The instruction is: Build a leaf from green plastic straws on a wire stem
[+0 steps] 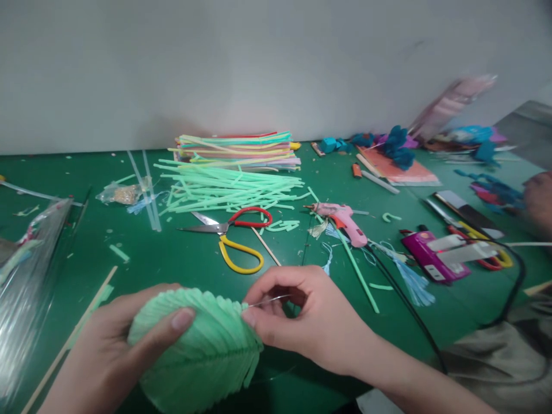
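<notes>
My left hand (125,339) is closed around a mint-green leaf shape (207,333) built from rows of fuzzy pipe cleaners, its thumb lying across the front. A ridge runs along the leaf's middle, and some strand ends hang loose at its right end. At the leaf's upper right edge, the thumb and index finger of my right hand (297,316) pinch a thin shiny wire (269,301); whether it is a needle cannot be made out. Beyond my hands, scissors (224,229) with one red and one yellow handle lie with blades apart.
Loose green pipe cleaners (233,187) lie before a multicoloured bundle (237,150) near the wall. A pink glue gun (345,221) with a black cord rests right of centre. Farther right are a purple power strip (435,256) and another person's hand (539,198). Plastic sleeves (34,299) lie left.
</notes>
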Demonstrator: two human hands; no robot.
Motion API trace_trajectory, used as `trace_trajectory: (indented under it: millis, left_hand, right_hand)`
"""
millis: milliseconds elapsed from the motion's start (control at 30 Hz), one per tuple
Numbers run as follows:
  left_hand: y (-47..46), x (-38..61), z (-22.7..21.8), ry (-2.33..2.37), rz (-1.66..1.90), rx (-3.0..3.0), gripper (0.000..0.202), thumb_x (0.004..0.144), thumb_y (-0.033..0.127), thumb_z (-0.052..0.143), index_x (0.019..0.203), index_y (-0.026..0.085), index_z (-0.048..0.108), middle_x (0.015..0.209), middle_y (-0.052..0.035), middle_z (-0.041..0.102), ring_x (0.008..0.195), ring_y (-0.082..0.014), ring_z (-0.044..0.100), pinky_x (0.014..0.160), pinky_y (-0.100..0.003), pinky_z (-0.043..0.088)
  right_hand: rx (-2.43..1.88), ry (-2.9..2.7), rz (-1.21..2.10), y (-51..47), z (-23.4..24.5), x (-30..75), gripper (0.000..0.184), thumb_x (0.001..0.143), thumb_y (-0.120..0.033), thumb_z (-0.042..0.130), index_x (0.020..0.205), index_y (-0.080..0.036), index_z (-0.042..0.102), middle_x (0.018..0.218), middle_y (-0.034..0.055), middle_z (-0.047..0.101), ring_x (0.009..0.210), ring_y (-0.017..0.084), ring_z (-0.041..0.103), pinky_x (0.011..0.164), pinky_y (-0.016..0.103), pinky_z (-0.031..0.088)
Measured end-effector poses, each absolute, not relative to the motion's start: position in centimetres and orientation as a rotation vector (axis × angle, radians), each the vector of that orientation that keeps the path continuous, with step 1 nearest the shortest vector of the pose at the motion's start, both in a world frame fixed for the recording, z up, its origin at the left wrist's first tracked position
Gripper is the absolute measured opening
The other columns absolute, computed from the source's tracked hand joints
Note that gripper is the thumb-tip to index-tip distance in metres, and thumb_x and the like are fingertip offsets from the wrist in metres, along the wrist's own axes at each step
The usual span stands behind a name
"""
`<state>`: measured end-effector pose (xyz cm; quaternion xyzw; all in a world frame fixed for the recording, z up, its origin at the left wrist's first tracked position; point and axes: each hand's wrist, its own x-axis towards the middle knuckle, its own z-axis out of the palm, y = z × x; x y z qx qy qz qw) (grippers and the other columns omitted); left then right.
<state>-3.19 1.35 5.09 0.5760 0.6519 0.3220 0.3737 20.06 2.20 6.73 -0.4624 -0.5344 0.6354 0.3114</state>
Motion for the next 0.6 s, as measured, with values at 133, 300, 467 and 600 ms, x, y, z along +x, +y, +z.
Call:
trace_trajectory:
  millis: [133, 300, 467, 600]
  left_hand:
    - [1.1, -2.4, 5.8, 1.74, 0.809, 1.375, 0.031, 0.058, 0.062, 0.073, 0.06, 0.031, 0.074, 0.064, 0.0022, 0.072, 0.058, -0.02, 0.062, 0.053, -0.024, 0.054]
    - [1.2, -2.6, 5.7, 1.702, 0.739, 1.402, 0.033, 0.057, 0.063, 0.073, 0.06, 0.029, 0.073, 0.066, 0.0006, 0.072, 0.058, -0.0212, 0.061, 0.051, -0.026, 0.052]
    - [1.1, -2.0, 6.0, 1.7, 0.716, 1.322, 0.038, 0.064, 0.063, 0.068, 0.059, 0.026, 0.067, 0.062, 0.0025, 0.068, 0.059, -0.0183, 0.06, 0.054, -0.022, 0.048]
    - [1.1, -1.6, 6.4, 1.684, 0.694, 1.288, 0.039, 0.067, 0.063, 0.067, 0.064, 0.024, 0.065, 0.062, 0.0026, 0.066, 0.062, -0.019, 0.061, 0.056, -0.023, 0.048]
  right_hand:
    - [-1.228, -1.457, 1.628, 2.2, 6.7, 19.9, 0.009, 0.074, -0.025, 0.073, 0.076, -0.017, 0.069, 0.061, -0.0034, 0.055, 0.055, 0.007, 0.043, 0.049, 0.018, 0.037]
    - [-1.232, -1.525, 1.59, 2.4, 6.7, 20.0, 0.007, 0.077, -0.025, 0.07, 0.078, -0.018, 0.07, 0.063, -0.0026, 0.057, 0.056, 0.008, 0.047, 0.05, 0.019, 0.039]
    - [-1.251, -1.603, 1.593, 2.8, 7.2, 20.4, 0.011, 0.078, -0.028, 0.07, 0.083, -0.018, 0.071, 0.067, -0.0013, 0.06, 0.059, 0.009, 0.049, 0.051, 0.02, 0.04]
    - [-1.262, -1.6, 1.533, 3.0, 7.4, 20.4, 0.008, 0.078, -0.024, 0.067, 0.081, -0.017, 0.068, 0.071, -0.0002, 0.062, 0.063, 0.01, 0.052, 0.055, 0.02, 0.044]
